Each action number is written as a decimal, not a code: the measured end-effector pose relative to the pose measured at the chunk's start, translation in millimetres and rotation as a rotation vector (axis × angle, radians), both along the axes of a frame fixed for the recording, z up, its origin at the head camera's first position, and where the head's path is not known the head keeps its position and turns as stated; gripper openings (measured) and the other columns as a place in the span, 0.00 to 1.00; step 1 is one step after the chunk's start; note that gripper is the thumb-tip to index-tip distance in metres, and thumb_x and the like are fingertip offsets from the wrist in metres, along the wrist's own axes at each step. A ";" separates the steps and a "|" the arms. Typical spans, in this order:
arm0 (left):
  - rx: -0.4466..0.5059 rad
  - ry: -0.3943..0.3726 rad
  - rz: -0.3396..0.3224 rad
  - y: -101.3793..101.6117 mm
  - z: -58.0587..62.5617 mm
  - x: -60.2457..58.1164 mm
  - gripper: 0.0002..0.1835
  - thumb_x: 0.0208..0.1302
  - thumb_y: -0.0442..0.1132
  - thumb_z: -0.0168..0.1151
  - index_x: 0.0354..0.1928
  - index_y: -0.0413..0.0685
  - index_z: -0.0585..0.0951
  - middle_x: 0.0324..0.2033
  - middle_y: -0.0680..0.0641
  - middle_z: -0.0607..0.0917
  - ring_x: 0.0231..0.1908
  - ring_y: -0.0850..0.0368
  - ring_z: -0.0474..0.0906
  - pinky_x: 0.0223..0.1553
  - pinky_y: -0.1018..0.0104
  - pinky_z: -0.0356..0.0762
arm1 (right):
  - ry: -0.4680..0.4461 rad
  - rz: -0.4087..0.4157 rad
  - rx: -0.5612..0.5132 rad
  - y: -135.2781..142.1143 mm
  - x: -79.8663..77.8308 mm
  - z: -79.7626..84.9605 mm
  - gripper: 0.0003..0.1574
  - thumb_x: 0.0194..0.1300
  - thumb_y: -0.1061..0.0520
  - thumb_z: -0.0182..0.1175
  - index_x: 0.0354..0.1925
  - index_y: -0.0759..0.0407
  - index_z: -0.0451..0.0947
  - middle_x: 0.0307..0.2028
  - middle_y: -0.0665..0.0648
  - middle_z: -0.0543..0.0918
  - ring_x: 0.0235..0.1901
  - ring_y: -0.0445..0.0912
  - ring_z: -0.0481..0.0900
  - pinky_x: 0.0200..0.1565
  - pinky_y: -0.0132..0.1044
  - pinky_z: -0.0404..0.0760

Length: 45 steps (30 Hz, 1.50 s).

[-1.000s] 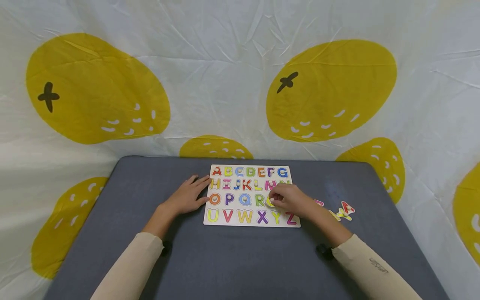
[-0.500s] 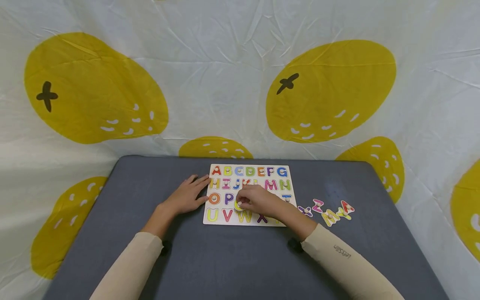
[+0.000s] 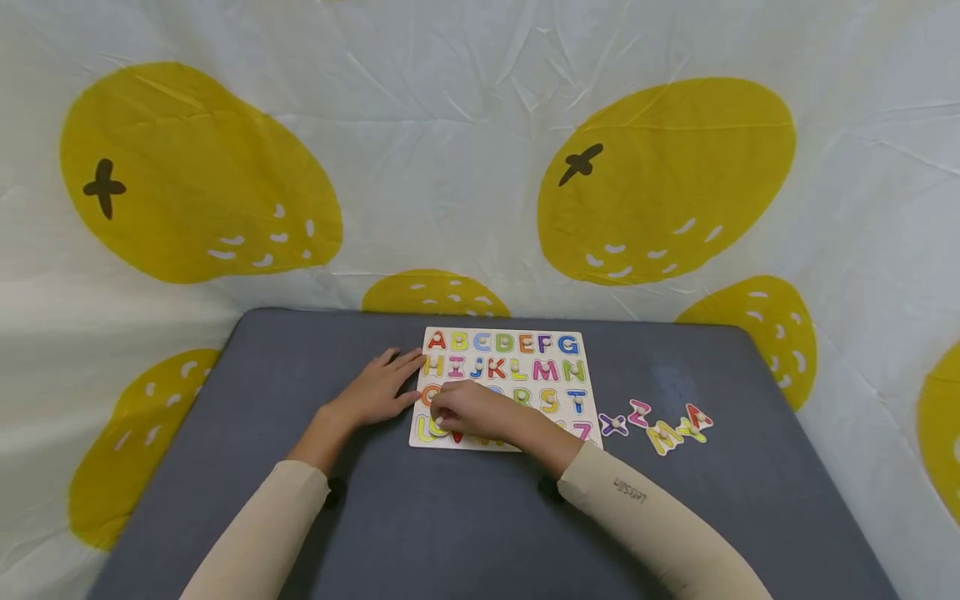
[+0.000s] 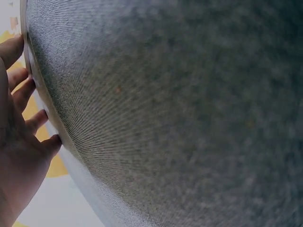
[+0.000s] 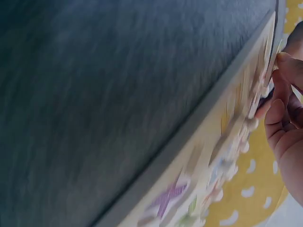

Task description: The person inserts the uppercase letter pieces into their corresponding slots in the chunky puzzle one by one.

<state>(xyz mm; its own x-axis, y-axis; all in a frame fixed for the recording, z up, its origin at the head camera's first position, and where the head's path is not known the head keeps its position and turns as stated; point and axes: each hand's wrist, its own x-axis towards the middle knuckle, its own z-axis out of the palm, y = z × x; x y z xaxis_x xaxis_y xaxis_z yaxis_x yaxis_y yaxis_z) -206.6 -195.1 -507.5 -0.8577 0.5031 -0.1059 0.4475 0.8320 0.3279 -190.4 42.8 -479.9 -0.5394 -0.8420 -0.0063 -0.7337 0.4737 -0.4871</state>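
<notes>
My right hand (image 3: 476,408) pinches a yellow letter puzzle piece (image 3: 437,429) by its knob. It is low over the yellow U at the bottom left of the wooden alphabet board (image 3: 495,356), and the fingers hide part of the piece. Knobbed letters fill the board's upper rows; red V (image 3: 457,437) in the bottom row is partly covered by the hand. At the board's left edge my left hand (image 3: 378,387) lies with fingers extended, fingertips touching the border. The left wrist view shows that hand's spread fingers (image 4: 38,120) against the board's side.
Right of the board lie loose knobbed pieces: a purple X (image 3: 613,425), a pink Z (image 3: 638,412), a yellow W-shaped piece (image 3: 663,437), a yellow Y (image 3: 690,429) and a red piece (image 3: 698,415) overlapping it. A patterned curtain (image 3: 435,183) hangs behind the grey table (image 3: 450,517).
My right hand has carried the yellow piece leftward across the board, from the S area to the bottom left corner. The S and T pieces are uncovered. My left hand has stayed put.
</notes>
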 end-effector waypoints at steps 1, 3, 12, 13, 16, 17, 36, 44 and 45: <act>0.001 0.004 -0.004 -0.2 0.6 0.2 0.38 0.75 0.53 0.59 0.81 0.51 0.62 0.80 0.46 0.62 0.78 0.31 0.52 0.75 0.31 0.52 | 0.006 0.011 -0.003 -2.4 0.5 -1.5 0.03 0.71 0.60 0.65 0.41 0.55 0.86 0.34 0.49 0.80 0.33 0.37 0.73 0.39 0.27 0.74; 0.005 0.003 -0.013 -0.5 1.0 0.0 0.38 0.75 0.53 0.59 0.81 0.50 0.62 0.80 0.46 0.62 0.78 0.30 0.52 0.75 0.31 0.52 | 0.010 0.020 0.001 -6.3 1.9 -2.9 0.03 0.71 0.61 0.65 0.41 0.55 0.85 0.34 0.49 0.80 0.33 0.37 0.73 0.39 0.26 0.73; 0.009 -0.006 -0.016 -1.9 -0.4 -2.6 0.38 0.75 0.53 0.58 0.81 0.51 0.61 0.80 0.47 0.61 0.79 0.31 0.51 0.76 0.31 0.51 | 0.078 0.044 0.041 -22.8 3.6 -2.8 0.03 0.67 0.62 0.67 0.38 0.55 0.84 0.36 0.50 0.78 0.34 0.39 0.74 0.38 0.27 0.72; 0.008 -0.008 -0.017 -2.1 -0.7 -2.7 0.38 0.75 0.53 0.58 0.81 0.51 0.61 0.80 0.47 0.61 0.79 0.31 0.51 0.76 0.31 0.51 | 0.086 0.045 0.052 -24.3 3.7 -2.9 0.03 0.66 0.62 0.67 0.38 0.54 0.84 0.35 0.49 0.78 0.35 0.39 0.73 0.38 0.26 0.71; 0.006 -0.013 -0.014 -2.6 -0.5 -2.9 0.38 0.75 0.53 0.59 0.81 0.51 0.61 0.80 0.47 0.61 0.79 0.31 0.51 0.76 0.31 0.50 | 0.090 0.040 0.073 -27.1 4.4 -3.6 0.03 0.66 0.62 0.67 0.38 0.54 0.84 0.35 0.49 0.78 0.35 0.39 0.73 0.38 0.26 0.71; 0.007 -0.013 -0.013 -2.7 -0.3 -2.9 0.38 0.75 0.53 0.59 0.81 0.51 0.61 0.80 0.47 0.61 0.79 0.32 0.51 0.76 0.31 0.50 | 0.089 0.036 0.074 -27.6 4.5 -3.8 0.03 0.67 0.62 0.67 0.38 0.54 0.84 0.35 0.49 0.78 0.35 0.39 0.73 0.38 0.26 0.71; -0.010 -0.016 -0.006 -2.1 -1.7 -3.0 0.38 0.75 0.55 0.58 0.81 0.53 0.60 0.80 0.47 0.61 0.79 0.32 0.51 0.76 0.32 0.51 | 0.015 -0.099 -0.042 21.0 12.9 10.1 0.08 0.70 0.61 0.65 0.47 0.57 0.86 0.40 0.52 0.85 0.35 0.40 0.77 0.40 0.29 0.78; -0.010 -0.013 -0.013 -2.1 -2.6 -2.7 0.39 0.76 0.56 0.56 0.82 0.52 0.58 0.80 0.47 0.60 0.79 0.33 0.50 0.76 0.32 0.51 | -0.012 -0.255 -0.079 76.2 14.8 10.0 0.09 0.71 0.60 0.65 0.48 0.59 0.86 0.41 0.51 0.86 0.37 0.39 0.78 0.42 0.33 0.81; -0.010 -0.012 -0.013 -2.0 -2.8 -2.8 0.39 0.76 0.56 0.56 0.82 0.52 0.58 0.80 0.47 0.60 0.79 0.33 0.50 0.76 0.32 0.51 | -0.003 -0.271 -0.081 82.9 15.3 9.5 0.08 0.71 0.60 0.65 0.47 0.59 0.86 0.40 0.51 0.85 0.37 0.39 0.78 0.43 0.33 0.81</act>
<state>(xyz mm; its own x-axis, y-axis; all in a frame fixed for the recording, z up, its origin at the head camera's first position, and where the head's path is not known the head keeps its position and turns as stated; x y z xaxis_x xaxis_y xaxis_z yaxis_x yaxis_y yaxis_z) -209.4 -197.0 -510.3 -0.8497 0.5132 -0.1211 0.4546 0.8293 0.3249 -175.1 125.7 -470.4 -0.7452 -0.6647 0.0535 -0.5839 0.6117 -0.5338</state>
